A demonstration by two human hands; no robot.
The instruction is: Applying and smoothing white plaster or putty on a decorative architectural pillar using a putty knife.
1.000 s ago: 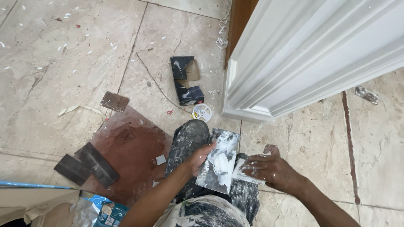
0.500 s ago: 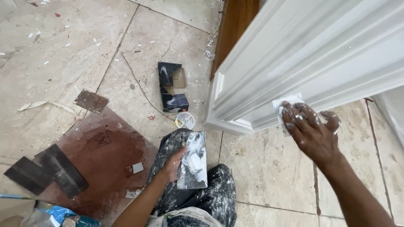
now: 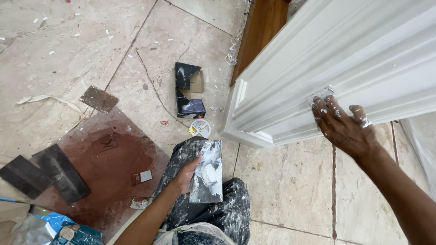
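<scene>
Beige tiled floor (image 3: 290,181), white moulded door frame (image 3: 318,77). My right hand (image 3: 343,124) presses small filler-smeared scraper (image 3: 320,96) flat against moulding: thin, stiff, slippery. Left hand (image 3: 187,174) grip closed on edge of filler board (image 3: 207,171), light, rigid, wet-topped.

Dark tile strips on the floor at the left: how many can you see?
2. Both dark tile strips lie side by side at the left edge of the reddish-brown patch: one nearer the frame edge, one beside it toward the patch. Others may lie outside the frame.
</scene>
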